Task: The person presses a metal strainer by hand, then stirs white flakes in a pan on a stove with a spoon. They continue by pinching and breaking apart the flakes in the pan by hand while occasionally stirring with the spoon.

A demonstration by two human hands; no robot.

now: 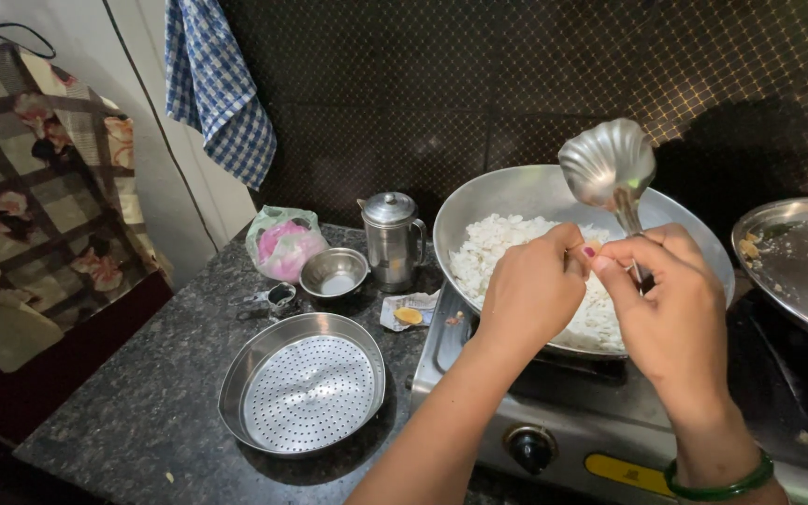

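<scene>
From the head view we look down on a dark speckled stone table point(142, 411) with a steel gas stove point(554, 411) at its right. On the stove sits a wide steel pan point(497, 201) holding white flaked rice point(497, 252).

Our left hand point(530, 290) and right hand point(670, 309) meet over the pan, fingertips touching. Between them we pinch a small pale morsel point(593, 247); what it is we cannot tell. The left grip is closed on that morsel with thumb and forefinger. The right grip is also closed on it, while the handle of a steel ladle point(608, 166) runs down through the same hand, its scalloped bowl standing upright above our fingers. A green bangle point(717, 482) circles the right wrist.

To the right of the pan, a steel plate point(797, 271) carries a few crumbs.

On the table left of the stove lies a round perforated steel strainer point(303, 385). Behind it stand a small steel bowl point(334, 273), a lidded steel jug point(393, 238) and a pink plastic bag point(284, 245), all close together. A small opened wrapper point(409, 311) lies just beside the stove's edge.

A blue checked cloth point(217, 84) hangs on the wall above, and a floral patterned fabric point(39, 187) hangs at the far left.
</scene>
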